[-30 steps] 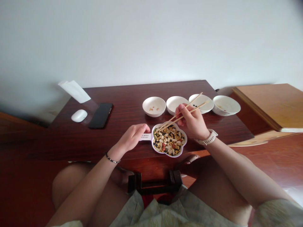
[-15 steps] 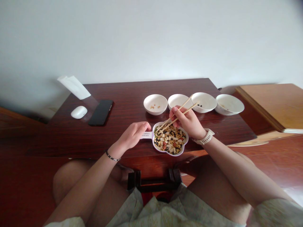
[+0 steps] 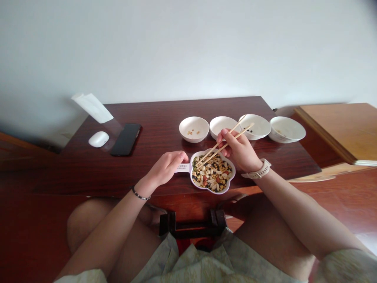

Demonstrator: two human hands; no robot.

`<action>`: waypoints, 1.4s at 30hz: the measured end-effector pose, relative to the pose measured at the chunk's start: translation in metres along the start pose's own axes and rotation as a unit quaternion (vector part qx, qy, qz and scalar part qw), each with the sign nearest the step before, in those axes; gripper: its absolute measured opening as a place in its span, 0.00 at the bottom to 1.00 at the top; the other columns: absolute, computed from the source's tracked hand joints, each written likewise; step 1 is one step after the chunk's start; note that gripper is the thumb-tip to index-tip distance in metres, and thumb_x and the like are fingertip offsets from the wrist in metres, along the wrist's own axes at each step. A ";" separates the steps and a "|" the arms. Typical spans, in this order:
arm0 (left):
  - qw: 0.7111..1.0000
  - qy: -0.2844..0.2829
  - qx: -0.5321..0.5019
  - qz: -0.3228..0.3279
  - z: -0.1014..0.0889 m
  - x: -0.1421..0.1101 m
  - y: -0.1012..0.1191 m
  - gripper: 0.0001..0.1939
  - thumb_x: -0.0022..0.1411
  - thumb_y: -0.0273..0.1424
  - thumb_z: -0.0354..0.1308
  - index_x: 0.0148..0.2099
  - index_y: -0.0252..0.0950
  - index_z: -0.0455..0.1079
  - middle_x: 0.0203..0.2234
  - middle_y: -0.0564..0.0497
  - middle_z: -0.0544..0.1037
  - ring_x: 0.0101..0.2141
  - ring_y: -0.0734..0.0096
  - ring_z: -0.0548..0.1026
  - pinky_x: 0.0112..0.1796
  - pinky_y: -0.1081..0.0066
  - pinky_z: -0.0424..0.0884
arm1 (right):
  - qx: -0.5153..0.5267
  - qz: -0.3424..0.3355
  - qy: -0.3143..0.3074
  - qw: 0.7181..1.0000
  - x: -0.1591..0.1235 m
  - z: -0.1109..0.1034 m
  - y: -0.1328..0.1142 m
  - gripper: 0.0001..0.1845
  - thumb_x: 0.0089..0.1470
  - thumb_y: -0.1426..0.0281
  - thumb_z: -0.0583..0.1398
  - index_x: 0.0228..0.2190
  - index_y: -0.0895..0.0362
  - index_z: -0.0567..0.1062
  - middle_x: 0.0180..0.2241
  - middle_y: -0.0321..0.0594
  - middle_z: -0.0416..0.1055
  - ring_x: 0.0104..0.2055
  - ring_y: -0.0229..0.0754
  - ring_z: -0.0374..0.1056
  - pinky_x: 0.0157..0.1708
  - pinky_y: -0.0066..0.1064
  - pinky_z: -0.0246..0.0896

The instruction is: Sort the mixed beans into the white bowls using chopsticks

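Observation:
A flower-shaped white dish full of mixed beans and nuts sits near the front edge of the dark wooden table. My left hand is closed on the dish's short handle. My right hand, with a pale watch at the wrist, grips a pair of wooden chopsticks; their tips rest among the beans at the dish's left side. Behind the dish stand several small white bowls in a row; some hold a few beans.
A black phone and a white mouse lie at the table's left, beside a white paper sheath. A lighter wooden surface adjoins on the right. My knees and a dark stool frame are below the table edge.
The view has shifted a little. My right hand has kept the chopstick tips in the dish and moved slightly right and down; my left hand stays on the handle.

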State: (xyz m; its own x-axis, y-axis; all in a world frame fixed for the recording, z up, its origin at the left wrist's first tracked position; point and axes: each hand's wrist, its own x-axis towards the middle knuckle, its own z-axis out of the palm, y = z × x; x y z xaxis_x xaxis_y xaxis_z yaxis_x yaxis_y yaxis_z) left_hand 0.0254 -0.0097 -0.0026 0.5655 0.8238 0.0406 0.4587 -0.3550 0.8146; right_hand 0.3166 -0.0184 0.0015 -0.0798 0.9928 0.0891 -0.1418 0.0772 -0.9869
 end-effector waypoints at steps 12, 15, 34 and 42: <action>1.000 -0.006 -0.005 0.003 -0.001 -0.001 0.000 0.30 0.84 0.48 0.42 0.43 0.33 0.77 0.37 0.48 0.82 0.37 0.66 0.75 0.41 0.66 0.66 | -0.027 -0.029 0.022 0.999 -0.001 -0.007 -0.017 0.27 0.68 0.45 0.64 0.34 0.56 0.78 0.28 0.35 0.69 0.22 0.31 0.61 0.19 0.25 0.55; 1.000 -0.005 -0.002 0.003 -0.001 -0.001 0.001 0.30 0.84 0.48 0.42 0.43 0.33 0.77 0.37 0.48 0.82 0.37 0.65 0.75 0.42 0.66 0.67 | -0.047 0.003 -0.017 0.999 0.000 -0.005 -0.013 0.27 0.69 0.44 0.63 0.37 0.56 0.79 0.31 0.37 0.72 0.22 0.30 0.63 0.18 0.25 0.53; 1.000 0.008 0.010 0.004 0.001 0.000 0.001 0.26 0.82 0.47 0.44 0.41 0.38 0.77 0.36 0.50 0.83 0.38 0.62 0.77 0.43 0.66 0.70 | 0.018 0.035 -0.012 0.999 -0.001 -0.007 0.000 0.26 0.67 0.45 0.65 0.34 0.56 0.77 0.26 0.34 0.68 0.22 0.30 0.60 0.20 0.25 0.53; 1.000 0.003 0.012 0.006 0.000 0.000 0.001 0.27 0.82 0.47 0.43 0.40 0.38 0.77 0.36 0.50 0.83 0.38 0.62 0.77 0.42 0.66 0.69 | -0.018 0.005 0.006 1.000 -0.004 -0.011 -0.006 0.27 0.68 0.45 0.64 0.33 0.55 0.77 0.22 0.34 0.65 0.22 0.33 0.59 0.21 0.27 0.54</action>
State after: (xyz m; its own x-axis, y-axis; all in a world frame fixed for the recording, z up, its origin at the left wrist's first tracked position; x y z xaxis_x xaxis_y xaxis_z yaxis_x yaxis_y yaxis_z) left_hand 0.0258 -0.0099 -0.0013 0.5674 0.8217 0.0537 0.4680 -0.3755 0.8000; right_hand 0.3282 -0.0216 0.0058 -0.0699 0.9945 0.0781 -0.1046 0.0706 -0.9920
